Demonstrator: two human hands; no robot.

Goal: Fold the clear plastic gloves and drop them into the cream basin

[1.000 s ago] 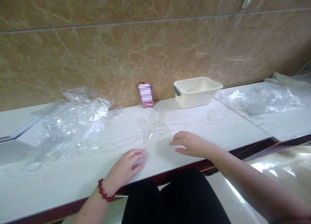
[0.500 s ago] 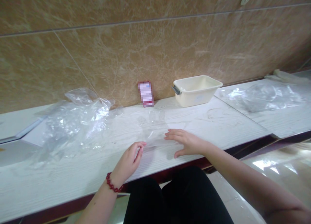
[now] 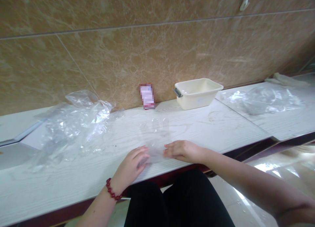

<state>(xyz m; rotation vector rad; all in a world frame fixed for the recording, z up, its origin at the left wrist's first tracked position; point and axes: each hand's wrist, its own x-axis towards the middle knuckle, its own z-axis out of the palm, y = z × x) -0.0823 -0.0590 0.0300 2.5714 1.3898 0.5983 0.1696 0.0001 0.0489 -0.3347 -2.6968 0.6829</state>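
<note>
A clear, thin plastic glove (image 3: 156,136) lies flat on the white tabletop, its finger shapes pointing toward the wall. My left hand (image 3: 134,161), with a red bead bracelet on the wrist, has its fingers curled closed at the glove's near left edge. On the opposite side, my right hand (image 3: 183,150) has its fingers drawn together at the near right edge. Both hands are slightly blurred, and the film between their fingertips is hard to see.
A loose heap of clear plastic (image 3: 76,125) spreads at the left. Against the wall stand a phone-like slab (image 3: 147,96) with a blurred screen and a cream tub (image 3: 197,100) with a grey handle. More clear plastic (image 3: 267,100) lies at the right.
My right hand has gone from spread fingers to closed ones at the glove's edge. Both hands are slightly nearer the table's front edge, and the glove lies flatter.
</note>
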